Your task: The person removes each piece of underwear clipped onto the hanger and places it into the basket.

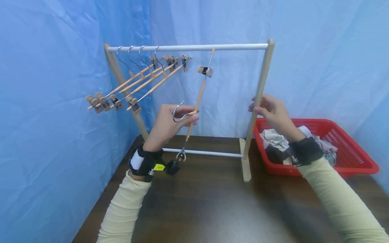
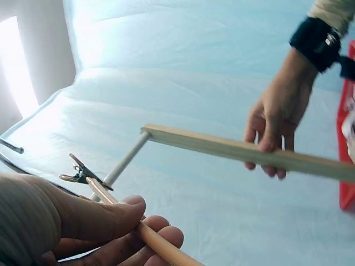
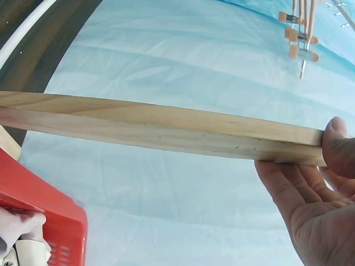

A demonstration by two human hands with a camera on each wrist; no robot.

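Note:
A clip hanger (image 1: 199,96) with a wooden bar, a metal hook and a clip at each end is pinched near its middle by my left hand (image 1: 173,121). Its hook points left, off the rail, and the bar stands steeply tilted. In the left wrist view, thumb and fingers close on the hanger's wooden bar (image 2: 161,244). My right hand (image 1: 275,114) grips the right wooden post of the clothes rack (image 1: 262,81). The right wrist view has the thumb on one side of that post (image 3: 166,124) and the fingers on the other.
Several clip hangers (image 1: 146,79) hang at the left of the white top rail (image 1: 188,48). A red basket (image 1: 349,141) with crumpled cloth stands right of the rack on the dark wooden table (image 1: 209,202). Blue sheeting (image 1: 54,118) closes off the left and back.

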